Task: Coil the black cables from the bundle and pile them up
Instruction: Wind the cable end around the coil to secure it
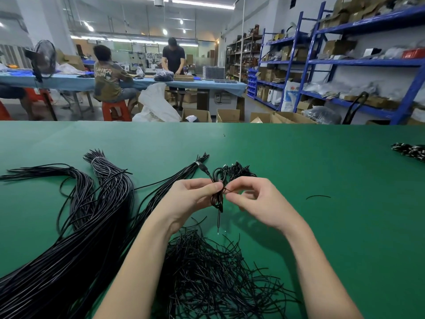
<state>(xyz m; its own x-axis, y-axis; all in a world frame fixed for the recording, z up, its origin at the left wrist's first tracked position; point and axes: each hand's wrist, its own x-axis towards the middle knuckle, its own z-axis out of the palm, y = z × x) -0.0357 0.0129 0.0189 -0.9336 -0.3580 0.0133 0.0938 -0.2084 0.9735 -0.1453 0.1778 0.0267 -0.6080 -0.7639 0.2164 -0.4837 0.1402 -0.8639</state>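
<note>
While we hold the coiled cable up over the green table, our left hand pinches its gathered loops at the waist and our right hand pinches the thin tie at that same spot, the two hands almost touching. Behind the coil lies the pile of finished coils, to its left the long bundle of straight cables, and just below it a loose heap of short ties. To do this well, we judge, the left thumb should keep the loops flat and tight so none springs free, while the right fingers twist the tie snugly round the waist, ends tucked in. Then the plug and the tail should lie along the coil before we set it on the pile
</note>
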